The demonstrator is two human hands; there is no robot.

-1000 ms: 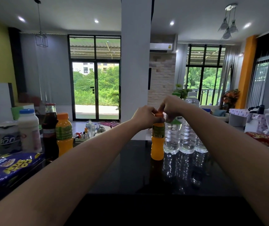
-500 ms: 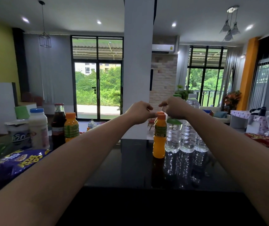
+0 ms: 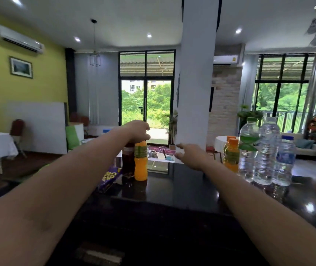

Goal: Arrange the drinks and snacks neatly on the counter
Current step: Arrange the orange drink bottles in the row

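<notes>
Here my left hand [image 3: 137, 130] is stretched out over the black bench [image 3: 182, 189], fingers curled down and closed around the top of an orange juice bottle [image 3: 140, 162], whose cap my hand hides. That bottle stands upright on the bench, touching a dark drink bottle [image 3: 128, 162] on its far side from the white pillar [image 3: 195, 73]. A purple snack bag [image 3: 109, 177] lies just beyond the dark bottle, partly behind my forearm. My right hand [image 3: 188, 155] hovers in front of the pillar, palm down, fingers spread and empty, pointing toward the juice bottle but apart from it. On the other side of the pillar stand two more orange bottles [image 3: 231, 157] and, just beside them, three clear water bottles [image 3: 264, 150] in a tight group.
</notes>
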